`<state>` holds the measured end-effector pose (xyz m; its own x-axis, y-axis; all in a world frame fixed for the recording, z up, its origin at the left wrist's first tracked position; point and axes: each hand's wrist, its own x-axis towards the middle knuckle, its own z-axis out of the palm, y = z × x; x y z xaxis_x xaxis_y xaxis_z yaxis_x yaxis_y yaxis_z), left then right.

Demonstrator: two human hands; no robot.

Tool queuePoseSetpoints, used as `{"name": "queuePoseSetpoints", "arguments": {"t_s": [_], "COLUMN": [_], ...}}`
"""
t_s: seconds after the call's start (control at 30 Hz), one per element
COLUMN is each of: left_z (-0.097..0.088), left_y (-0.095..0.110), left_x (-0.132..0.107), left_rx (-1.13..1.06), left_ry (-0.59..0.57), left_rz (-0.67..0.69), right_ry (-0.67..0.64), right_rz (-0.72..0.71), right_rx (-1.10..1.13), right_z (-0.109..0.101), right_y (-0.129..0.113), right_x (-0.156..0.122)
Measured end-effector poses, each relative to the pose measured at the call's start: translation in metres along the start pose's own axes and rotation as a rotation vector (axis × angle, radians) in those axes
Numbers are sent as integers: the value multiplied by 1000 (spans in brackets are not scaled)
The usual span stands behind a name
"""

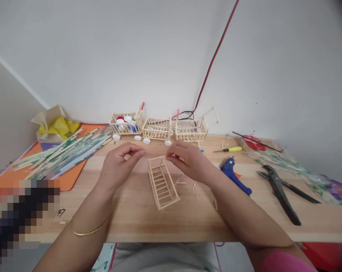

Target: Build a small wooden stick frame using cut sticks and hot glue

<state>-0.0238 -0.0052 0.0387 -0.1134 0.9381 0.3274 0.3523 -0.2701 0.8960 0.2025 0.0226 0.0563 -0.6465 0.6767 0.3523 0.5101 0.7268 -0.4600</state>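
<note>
A small open frame of thin wooden sticks, with rungs like a ladder along one side, is over the table between my hands. My right hand is closed in a pinch at the frame's far right corner. To the left of the frame, my left hand has thumb and forefinger pressed together; anything between them is too small to make out. Behind my hands stand a stick cart with white wheels holding small coloured things, a second stick cart, and a third stick cart.
A blue glue gun, a yellow-handled screwdriver and black-handled cutters lie right. Wrapped sticks lie on orange sheets at left, by a yellow bag. Stick offcuts and plastic wrappers are scattered at right.
</note>
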Motion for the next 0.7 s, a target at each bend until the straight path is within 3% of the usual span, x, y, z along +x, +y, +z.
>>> {"name": "queuePoseSetpoints", "arguments": {"t_s": [0.1, 0.2, 0.27, 0.37, 0.53, 0.6, 0.7], "left_z": [0, 3, 4, 6, 5, 4, 2], "left_y": [-3, -5, -7, -12, -25, -29, -34], "left_x": [0, 0, 0, 2, 9, 12, 15], "left_rx": [-3, 32, 57, 94, 124, 116, 68], "left_ry": [103, 124, 127, 131, 151, 176, 248], "left_rz": [-42, -14, 3, 5, -39, -60, -81], "right_ry": [2, -113, -260, -396, -465, -474, -388], "right_rz": [123, 277, 324, 276, 268, 322, 435], "right_rx": [-38, -39, -6, 4, -265, -349, -437], "right_z": [-15, -18, -11, 9, 32, 28, 4], "right_y": [10, 26, 34, 33, 17, 20, 39], "right_x": [-13, -32, -44, -57, -66, -66, -68]}}
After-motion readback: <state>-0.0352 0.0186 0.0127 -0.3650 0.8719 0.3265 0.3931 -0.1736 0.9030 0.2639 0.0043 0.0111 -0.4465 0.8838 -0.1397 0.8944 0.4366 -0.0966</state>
